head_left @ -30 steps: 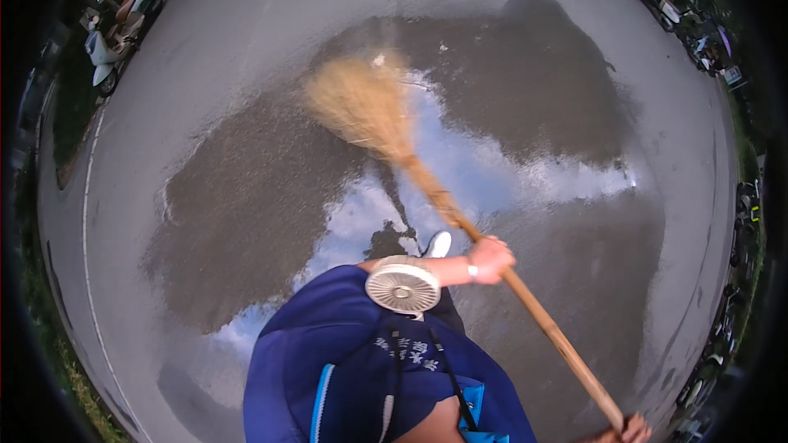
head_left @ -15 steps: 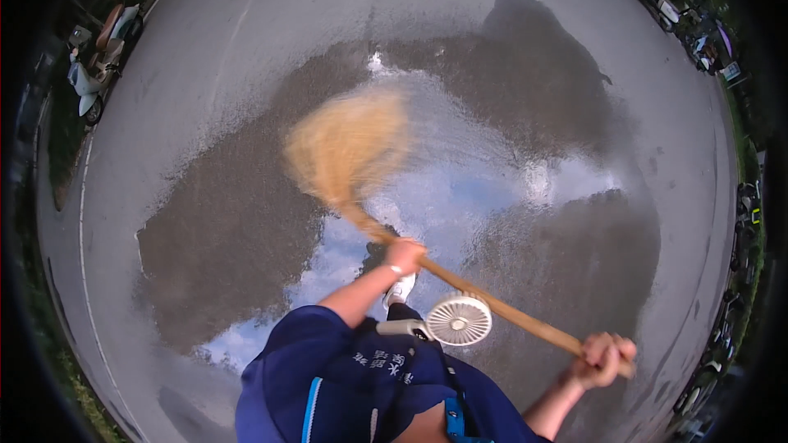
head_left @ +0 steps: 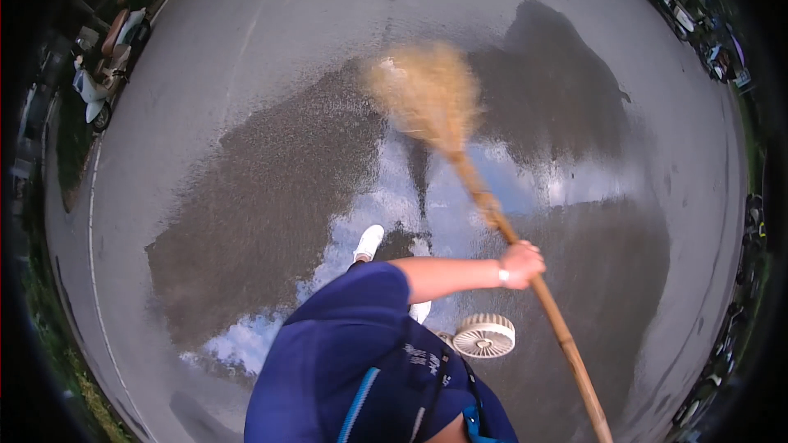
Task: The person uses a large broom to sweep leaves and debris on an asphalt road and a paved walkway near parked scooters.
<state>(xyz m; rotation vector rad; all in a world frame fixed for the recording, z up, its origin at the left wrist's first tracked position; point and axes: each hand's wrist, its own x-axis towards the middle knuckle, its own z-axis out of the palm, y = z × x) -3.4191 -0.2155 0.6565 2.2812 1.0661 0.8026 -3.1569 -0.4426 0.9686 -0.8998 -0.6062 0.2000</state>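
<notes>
My left hand (head_left: 522,264), with a white band at its wrist, is closed round the bamboo handle of a long straw broom (head_left: 566,335). My left arm reaches across my body to the right. The broom slants from the lower right edge up to its fan-shaped straw head (head_left: 431,94), which is blurred by motion above the far part of the wet patch; whether it touches the ground I cannot tell. The handle's near end runs out of the picture, and my right hand is not in view. A small white round fan (head_left: 484,336) hangs at my chest.
A broad shallow puddle (head_left: 492,176) on the grey road (head_left: 271,0) reflects sky. My white shoes (head_left: 370,241) stand at its near part. A parked scooter (head_left: 111,70) is at the far left; several two-wheelers (head_left: 698,25) line the right roadside.
The broom head has swept to the right and away from me. My left hand has moved right with the handle. My right hand, earlier on the handle's end, has left the picture.
</notes>
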